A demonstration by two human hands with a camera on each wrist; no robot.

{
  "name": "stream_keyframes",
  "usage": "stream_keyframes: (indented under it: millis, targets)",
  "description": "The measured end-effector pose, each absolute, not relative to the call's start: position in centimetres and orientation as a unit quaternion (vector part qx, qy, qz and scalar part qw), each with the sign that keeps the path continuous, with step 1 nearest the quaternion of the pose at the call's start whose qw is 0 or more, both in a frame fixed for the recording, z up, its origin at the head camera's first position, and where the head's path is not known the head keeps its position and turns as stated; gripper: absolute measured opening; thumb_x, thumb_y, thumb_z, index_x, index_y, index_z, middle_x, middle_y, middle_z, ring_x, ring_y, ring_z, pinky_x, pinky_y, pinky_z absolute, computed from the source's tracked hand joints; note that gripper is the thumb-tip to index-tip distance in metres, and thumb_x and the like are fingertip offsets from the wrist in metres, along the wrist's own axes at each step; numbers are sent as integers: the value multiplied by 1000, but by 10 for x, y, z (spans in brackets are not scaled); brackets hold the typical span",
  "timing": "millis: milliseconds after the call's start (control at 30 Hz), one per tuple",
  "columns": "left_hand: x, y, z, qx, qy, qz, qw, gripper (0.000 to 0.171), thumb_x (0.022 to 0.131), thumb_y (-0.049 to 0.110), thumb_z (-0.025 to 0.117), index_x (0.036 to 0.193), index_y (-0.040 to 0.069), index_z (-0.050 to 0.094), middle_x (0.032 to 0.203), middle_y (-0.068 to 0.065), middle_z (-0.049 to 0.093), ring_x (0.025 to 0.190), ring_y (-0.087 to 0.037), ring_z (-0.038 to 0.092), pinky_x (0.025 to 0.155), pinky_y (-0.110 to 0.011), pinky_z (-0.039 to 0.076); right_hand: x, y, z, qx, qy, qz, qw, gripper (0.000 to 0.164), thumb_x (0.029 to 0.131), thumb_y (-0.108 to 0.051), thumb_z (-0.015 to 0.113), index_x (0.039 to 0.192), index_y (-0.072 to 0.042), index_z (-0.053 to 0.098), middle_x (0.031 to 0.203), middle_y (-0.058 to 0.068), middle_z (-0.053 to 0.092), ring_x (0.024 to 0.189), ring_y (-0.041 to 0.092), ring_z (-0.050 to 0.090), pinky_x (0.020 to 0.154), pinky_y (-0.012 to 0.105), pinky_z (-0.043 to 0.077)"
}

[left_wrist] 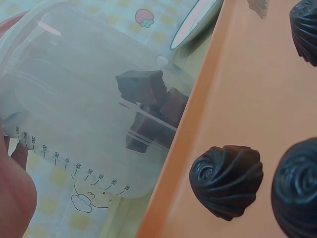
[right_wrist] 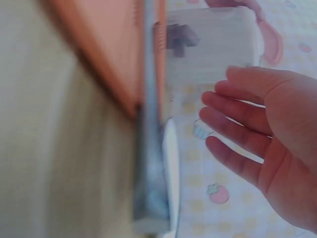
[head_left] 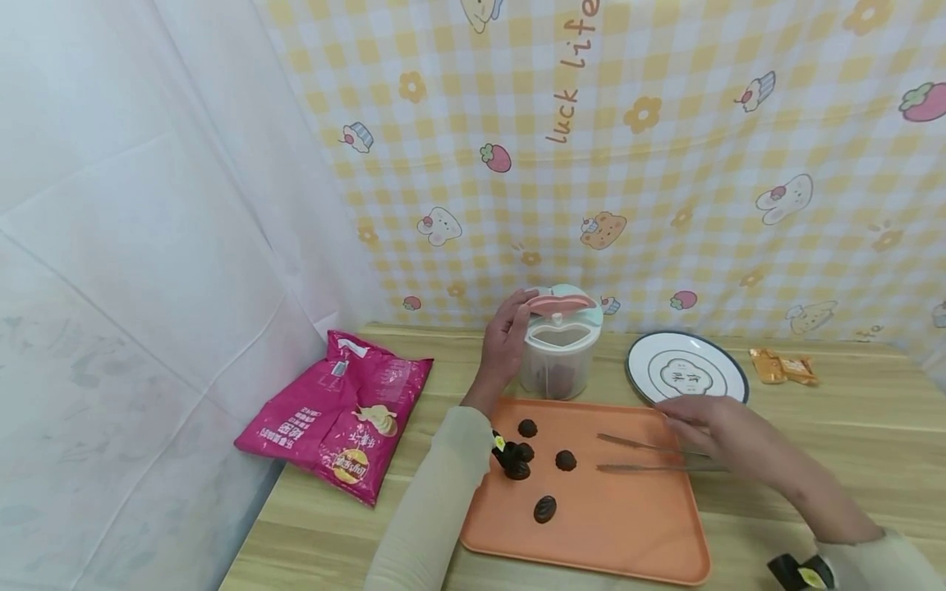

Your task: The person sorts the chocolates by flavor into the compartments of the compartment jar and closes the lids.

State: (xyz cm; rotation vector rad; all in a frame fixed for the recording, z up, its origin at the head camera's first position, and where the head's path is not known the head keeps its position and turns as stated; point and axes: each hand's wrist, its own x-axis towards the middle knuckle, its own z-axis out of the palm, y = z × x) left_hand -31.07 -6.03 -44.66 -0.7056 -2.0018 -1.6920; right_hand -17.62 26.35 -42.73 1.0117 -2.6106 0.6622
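My left hand (head_left: pixel 506 341) holds a clear storage canister (head_left: pixel 557 369) at its upper side, fingers by the pink and mint lid (head_left: pixel 565 304). A pink flap stands raised over an opening in the lid. Dark brown chunks (left_wrist: pixel 143 89) lie at the canister's bottom. My right hand (right_wrist: pixel 262 129) is empty, its fingers fairly straight and spread. It hovers by the metal tongs (head_left: pixel 643 469), which lie across the right side of the orange tray (head_left: pixel 591 542), prongs pointing left. Several swirled dark chocolates (left_wrist: pixel 228 181) sit on the tray's left half.
A blue-rimmed white plate (head_left: pixel 724 377) stands behind the tray, beside my right hand. Small orange wrapped packets (head_left: pixel 783 367) lie further right. At the left is a magenta chip bag (head_left: pixel 340 414). A checked cloth (head_left: pixel 517 205) hangs behind the wooden table (head_left: pixel 835 410).
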Motion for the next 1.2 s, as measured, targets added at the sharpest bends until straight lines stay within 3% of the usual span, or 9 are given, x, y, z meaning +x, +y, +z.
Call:
stream_keyframes:
  millis: [167, 333, 467, 667, 900, 1200]
  targets:
    - [-309, -61, -444, -253, -719, -611, 215, 37, 112, 23, 44, 112, 2, 75, 143, -7, 61, 146, -39, 38, 119, -39, 30, -195, 249, -409, 363, -879, 245, 188, 31, 84, 2, 81, 112, -12, 78, 103, -3, 76, 88, 10, 71, 69, 32, 59]
    - [-308, -60, -444, -255, -718, -613, 207, 42, 113, 30, 43, 121, 2, 72, 145, -12, 59, 147, -38, 36, 119, -40, 31, -214, 230, -393, 356, -862, 270, 239, 26, 86, 4, 78, 108, -10, 79, 101, -3, 76, 80, 8, 68, 66, 23, 54]
    - [-306, -61, -443, -244, -727, -611, 197, 44, 113, 35, 42, 130, 5, 69, 149, -15, 54, 148, -28, 36, 118, -40, 32, -229, 212, -384, 309, -864, 315, 245, 20, 95, 1, 71, 111, -7, 79, 105, 2, 77, 87, 15, 72, 72, 15, 50]
    - [-309, -59, -445, -245, -719, -615, 209, 36, 112, 22, 45, 130, 4, 70, 146, -12, 57, 147, -34, 37, 118, -42, 32, -248, 191, -373, 220, -859, 401, 231, 20, 104, -12, 64, 116, -4, 78, 111, 9, 76, 96, 25, 73, 75, 9, 49]
    - [-296, -56, -432, -241, -708, -631, 206, 32, 110, 6, 44, 129, -7, 66, 144, -25, 56, 145, -44, 36, 119, -49, 29, -264, 175, -368, 167, -858, 453, 174, 32, 107, -29, 60, 120, -5, 77, 115, 11, 75, 104, 26, 70, 81, 24, 53]
    - [-279, -61, -410, -268, -698, -635, 194, 31, 110, 1, 41, 125, -12, 65, 139, -30, 56, 139, -46, 43, 115, -44, 37, -273, 167, -371, 151, -858, 467, 148, 39, 105, -35, 62, 121, -3, 77, 121, 14, 73, 117, 31, 66, 90, 52, 54]
